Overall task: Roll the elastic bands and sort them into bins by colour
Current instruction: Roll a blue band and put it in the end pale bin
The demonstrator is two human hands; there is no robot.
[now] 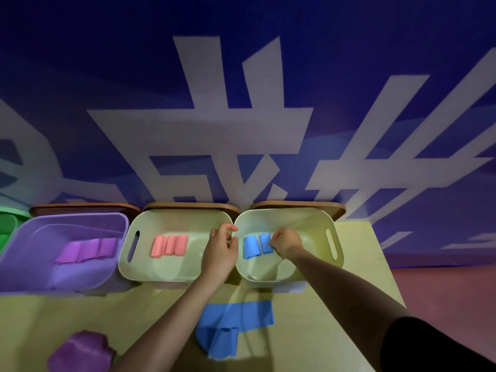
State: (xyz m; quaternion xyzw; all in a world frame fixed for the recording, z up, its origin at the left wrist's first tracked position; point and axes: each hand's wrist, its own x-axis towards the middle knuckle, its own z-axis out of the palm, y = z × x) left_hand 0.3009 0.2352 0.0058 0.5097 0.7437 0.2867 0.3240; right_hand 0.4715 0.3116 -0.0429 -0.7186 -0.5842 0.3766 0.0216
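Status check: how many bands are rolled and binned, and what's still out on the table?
Done: three purple rolls in the purple bin, three pink rolls in the middle bin, two blue rolls in the right bin. In hand: the right hand is at the second blue roll; the left hand rests on the rims. Left: a blue band and a purple band on the table.

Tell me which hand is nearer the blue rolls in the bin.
Right. The right hand is inside the bin, touching the blue rolls; the left hand rests on the rims between the two pale bins, beside them.
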